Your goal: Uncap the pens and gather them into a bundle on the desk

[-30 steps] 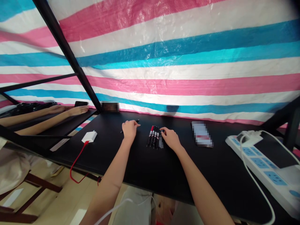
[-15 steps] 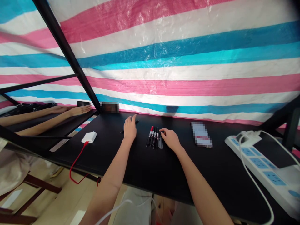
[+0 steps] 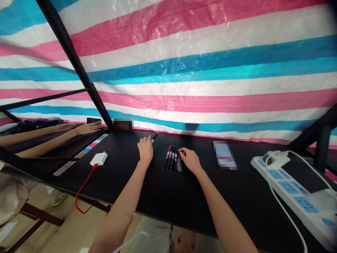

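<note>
On my feed I saw the sheet (image 3: 184,86) brightly lit and flecked with glare, the table (image 3: 171,200) dim, the view's edges stretched, and pixelation masking two spots.

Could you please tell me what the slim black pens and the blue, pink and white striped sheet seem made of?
The slim black pens look like smooth plastic, given their straight, uniform barrels, though they're small. The striped sheet is probably glossy woven plastic, judging by its glints and fine texture.
</note>
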Demonstrator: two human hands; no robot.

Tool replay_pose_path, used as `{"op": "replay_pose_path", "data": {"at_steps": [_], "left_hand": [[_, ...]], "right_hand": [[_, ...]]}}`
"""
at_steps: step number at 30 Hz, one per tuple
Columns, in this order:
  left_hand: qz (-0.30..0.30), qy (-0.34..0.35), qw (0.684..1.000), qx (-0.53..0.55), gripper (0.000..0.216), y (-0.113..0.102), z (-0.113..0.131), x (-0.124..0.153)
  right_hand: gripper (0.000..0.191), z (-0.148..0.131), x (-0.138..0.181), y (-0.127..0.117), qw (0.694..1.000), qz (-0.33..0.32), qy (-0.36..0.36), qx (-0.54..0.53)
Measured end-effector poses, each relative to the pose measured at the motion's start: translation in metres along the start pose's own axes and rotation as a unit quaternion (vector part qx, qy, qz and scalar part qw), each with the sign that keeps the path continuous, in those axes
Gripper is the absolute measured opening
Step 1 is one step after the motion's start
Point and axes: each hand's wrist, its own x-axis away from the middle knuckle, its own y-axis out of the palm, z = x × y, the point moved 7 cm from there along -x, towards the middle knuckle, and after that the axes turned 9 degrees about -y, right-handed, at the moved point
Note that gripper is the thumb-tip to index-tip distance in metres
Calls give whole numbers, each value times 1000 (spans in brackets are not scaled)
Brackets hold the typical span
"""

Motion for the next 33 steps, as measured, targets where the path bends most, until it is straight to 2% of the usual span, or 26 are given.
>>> {"op": "replay_pose_path", "data": {"at_steps": [2,5,8,11,14,19,21,25,27,29,31,33], "left_hand": [[29,18,998,58,32,-12,16,5],[31,94,988,117,27,-24,48,20],[15,173,976,131,25,-29,73,36],[2,249,959,132,24,-31,86,47],[-7,275,953,127,25,-33,86,47],[-36,266,957,112,27,-36,84,43],[-52,259,959,104,28,-36,83,41],[-69,190,977,74,27,-31,66,27],[-66,145,985,60,27,-29,52,17],[-54,112,991,53,28,-29,40,9],[-48,95,993,45,30,-28,32,4],[-65,96,993,32,33,-22,29,4]], "right_hand": [[31,9,-3,-2,987,27,27,-155],[45,15,-6,-5,929,45,47,-364],[45,8,-6,-7,893,33,17,-449],[42,1,-5,-6,892,48,-1,-450],[41,0,-4,-5,895,90,0,-437],[41,3,-4,-11,893,143,1,-426],[41,9,-3,-21,891,191,11,-412],[41,38,7,-50,847,338,87,-401],[41,50,11,-59,834,375,108,-390],[39,54,6,-60,858,344,92,-369],[39,52,0,-50,902,267,80,-331],[39,47,-5,-35,945,180,78,-261]]}}
